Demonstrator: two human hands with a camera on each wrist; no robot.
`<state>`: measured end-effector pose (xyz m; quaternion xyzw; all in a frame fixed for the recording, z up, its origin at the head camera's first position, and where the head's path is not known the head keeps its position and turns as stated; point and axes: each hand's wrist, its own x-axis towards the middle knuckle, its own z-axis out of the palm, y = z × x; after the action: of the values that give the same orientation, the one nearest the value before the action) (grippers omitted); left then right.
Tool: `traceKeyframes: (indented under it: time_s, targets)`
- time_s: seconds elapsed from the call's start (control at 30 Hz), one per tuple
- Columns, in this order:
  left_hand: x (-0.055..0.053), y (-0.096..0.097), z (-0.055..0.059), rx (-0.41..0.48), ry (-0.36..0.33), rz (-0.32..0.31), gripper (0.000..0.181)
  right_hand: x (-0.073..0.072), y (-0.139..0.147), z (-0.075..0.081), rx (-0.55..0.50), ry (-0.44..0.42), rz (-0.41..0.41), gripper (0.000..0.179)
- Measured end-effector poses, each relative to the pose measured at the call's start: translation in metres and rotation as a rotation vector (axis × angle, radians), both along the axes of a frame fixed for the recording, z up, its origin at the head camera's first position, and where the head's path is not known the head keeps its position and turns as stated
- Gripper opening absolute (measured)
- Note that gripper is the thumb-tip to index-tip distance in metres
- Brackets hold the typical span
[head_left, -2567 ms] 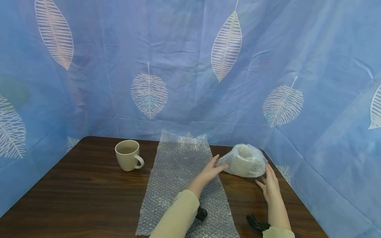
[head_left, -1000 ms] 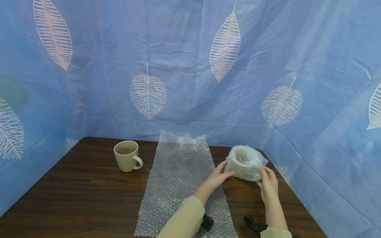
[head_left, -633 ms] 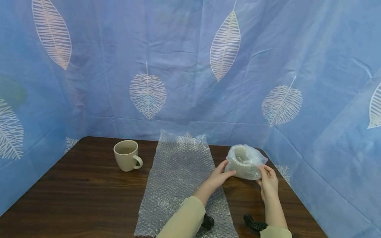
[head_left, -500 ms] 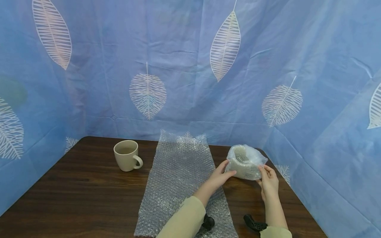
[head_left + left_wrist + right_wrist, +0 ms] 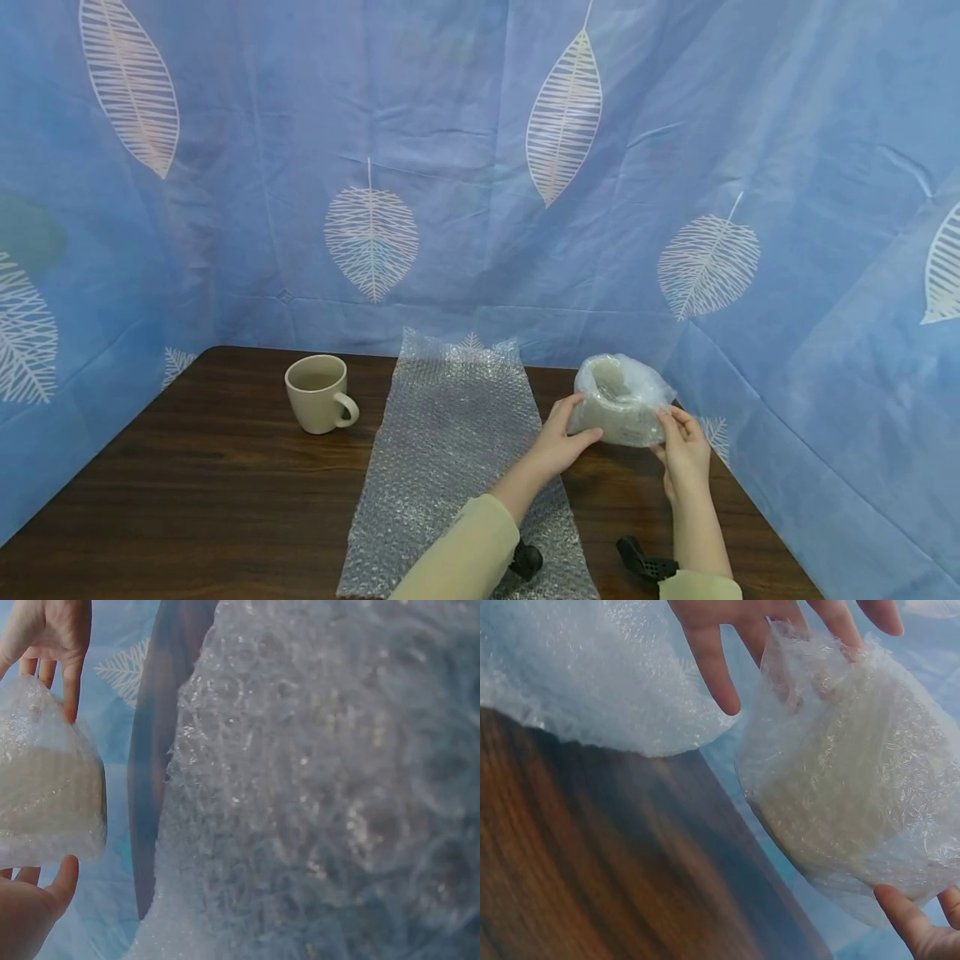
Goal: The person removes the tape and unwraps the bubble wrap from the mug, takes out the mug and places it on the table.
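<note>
A cream mug wrapped in bubble wrap (image 5: pixel 618 408) is held between both hands at the table's right side. In the left wrist view, blue curtain shows between this bundle (image 5: pixel 56 795) and the table edge, so it is off the table. My left hand (image 5: pixel 555 442) holds its left side, thumb in front and fingers farther back. My right hand (image 5: pixel 684 454) pinches the wrap at the right end. In the right wrist view, the left hand's fingers (image 5: pixel 712 671) are spread, some seen through loose wrap. A flat bubble wrap sheet (image 5: pixel 457 433) lies under my left forearm.
An unwrapped cream mug (image 5: pixel 317 393) stands upright on the dark wooden table (image 5: pixel 187 483), left of the sheet, handle to the right. Blue leaf-patterned curtains (image 5: pixel 465 242) rise behind the table and along both sides. Black wrist devices (image 5: pixel 645 560) are on the wrists.
Both hands have closed in on the wrapped mug, and the right fingers now pinch its wrap. Over the last half second the bundle has risen slightly. The unwrapped mug and sheet stay put.
</note>
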<state>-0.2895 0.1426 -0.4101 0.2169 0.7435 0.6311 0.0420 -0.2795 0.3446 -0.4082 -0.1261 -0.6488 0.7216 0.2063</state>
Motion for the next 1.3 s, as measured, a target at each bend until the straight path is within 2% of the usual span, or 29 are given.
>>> traceKeyframes:
  time_s: [0.27, 0.47, 0.6, 0.73, 0.87, 1.03, 1.3]
  targets:
    - [0.000, -0.007, 0.004, 0.031, 0.084, -0.011, 0.054, 0.007, -0.007, 0.016, 0.017, 0.006, 0.008, 0.035]
    - [0.002, -0.016, 0.014, 0.031, 0.167, -0.024, 0.054, 0.013, -0.014, 0.030, 0.036, 0.001, 0.025, 0.040]
    - [0.002, -0.021, 0.018, 0.058, 0.210, -0.010, 0.052, 0.016, -0.020, 0.038, 0.042, 0.020, 0.032, 0.038]
    - [0.000, -0.026, 0.018, 0.095, 0.250, 0.007, 0.046, 0.021, -0.030, 0.046, 0.038, 0.023, 0.022, 0.039]
    - [-0.001, -0.031, 0.018, 0.169, 0.287, 0.048, 0.039, 0.025, -0.041, 0.052, 0.044, 0.028, 0.038, 0.041]
    - [-0.002, -0.038, 0.025, 0.237, 0.323, 0.141, 0.036, 0.028, -0.055, 0.057, 0.040, 0.051, 0.067, 0.040]
    - [-0.002, -0.049, 0.035, 0.273, 0.294, 0.233, 0.036, 0.032, -0.077, 0.064, 0.046, 0.072, 0.057, 0.038]
